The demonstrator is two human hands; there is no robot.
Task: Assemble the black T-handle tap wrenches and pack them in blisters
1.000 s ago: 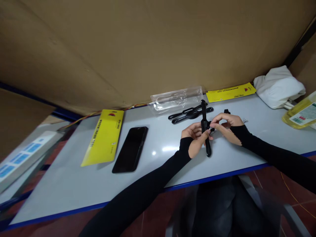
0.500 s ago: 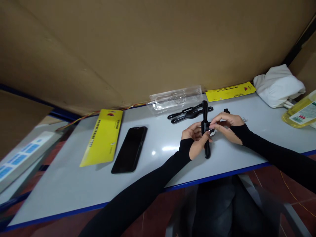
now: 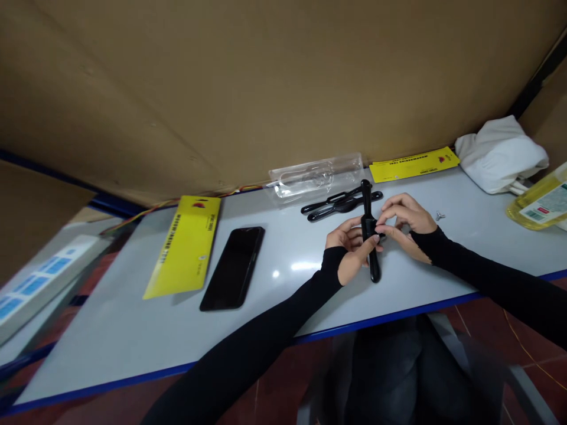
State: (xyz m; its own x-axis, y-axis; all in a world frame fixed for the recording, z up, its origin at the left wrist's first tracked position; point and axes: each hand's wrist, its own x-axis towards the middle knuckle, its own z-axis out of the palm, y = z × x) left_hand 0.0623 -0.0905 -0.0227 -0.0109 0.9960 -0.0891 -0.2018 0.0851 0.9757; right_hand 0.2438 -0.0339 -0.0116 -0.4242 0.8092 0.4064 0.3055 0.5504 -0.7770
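My left hand [image 3: 349, 248] is closed around the middle of a black spokeshave [image 3: 367, 203], which stands lengthwise away from me above the table. At its centre, the thumb and fingertips of my right hand [image 3: 407, 221] are pinched against the body. Whatever small part lies between those fingertips is hidden. To the right of my right hand a small silvery screw [image 3: 439, 216] lies on the table. Behind my left hand rest more black spokeshaves [image 3: 343, 205], crossing each other.
A clear plastic blister pack [image 3: 316, 176] and yellow cards [image 3: 414, 164] lie along the back wall. Left are another yellow card [image 3: 183, 248] and a black phone [image 3: 233, 268]. A white cloth bundle [image 3: 500, 153] and a bottle of yellow liquid [image 3: 538, 200] stand at right.
The spokeshave has tilted slightly in my left hand. My right hand's fingers have shifted at its centre, and the wrist moved left a little, uncovering the silvery screw.
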